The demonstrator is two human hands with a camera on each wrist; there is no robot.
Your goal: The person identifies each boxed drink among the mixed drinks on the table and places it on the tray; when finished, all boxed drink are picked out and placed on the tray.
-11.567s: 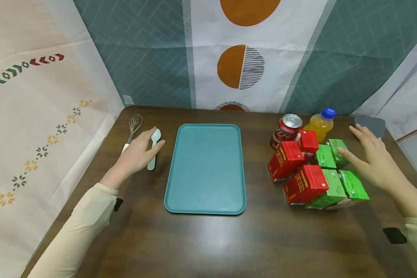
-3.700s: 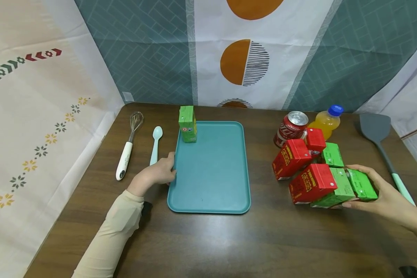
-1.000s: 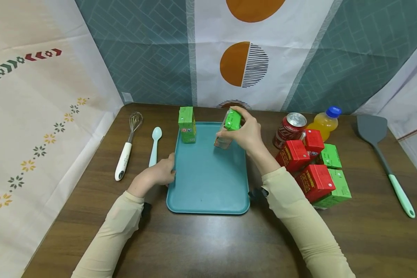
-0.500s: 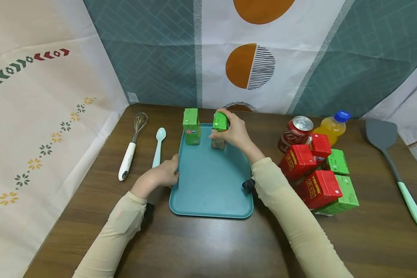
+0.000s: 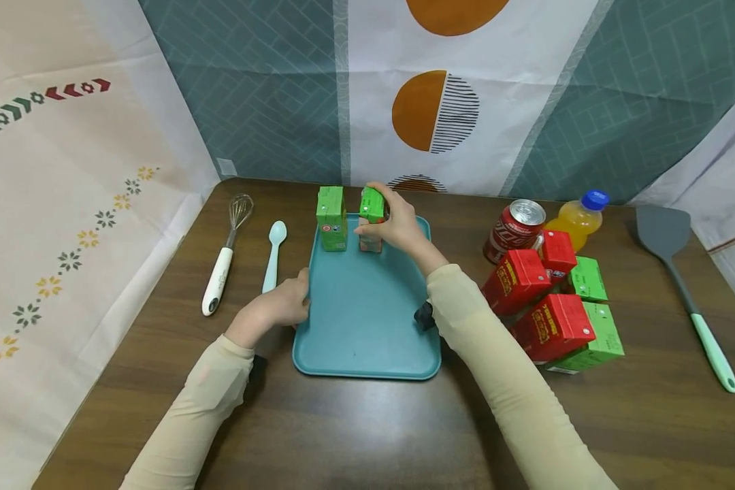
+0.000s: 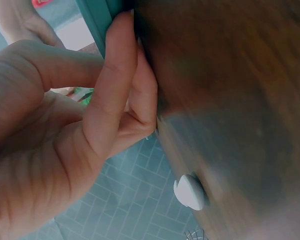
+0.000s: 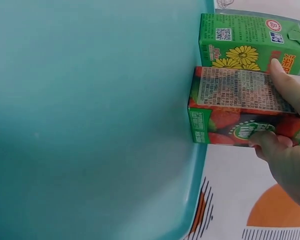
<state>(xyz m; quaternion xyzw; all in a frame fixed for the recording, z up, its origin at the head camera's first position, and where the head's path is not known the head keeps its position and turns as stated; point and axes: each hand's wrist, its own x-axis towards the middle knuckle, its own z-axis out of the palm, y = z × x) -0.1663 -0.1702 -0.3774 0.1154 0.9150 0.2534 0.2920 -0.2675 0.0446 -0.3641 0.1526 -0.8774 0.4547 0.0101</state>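
Observation:
My right hand (image 5: 398,221) grips a juice carton (image 5: 371,218) with a green top at the far end of the teal tray (image 5: 367,320). Red fruit and a block of small print show on its sides in the right wrist view. Beside it, at the tray's far left corner, a green drink carton with yellow flowers (image 7: 245,42) stands upright. At the tray's left edge, my left hand (image 5: 286,300) holds the rim (image 6: 97,22) between curled fingers, partly hidden from the head view.
Left of the tray lie a pale spoon (image 5: 273,252) and a whisk (image 5: 220,272). To the right are red cartons (image 5: 554,327), green cartons (image 5: 603,337), a cola can (image 5: 514,230), an orange drink bottle (image 5: 576,219) and a grey spatula (image 5: 664,231).
Two green-topped cartons have gone from the right group to the tray's far end, the second carried leftward by my right hand. My left hand has moved from beside the spoon to the tray rim.

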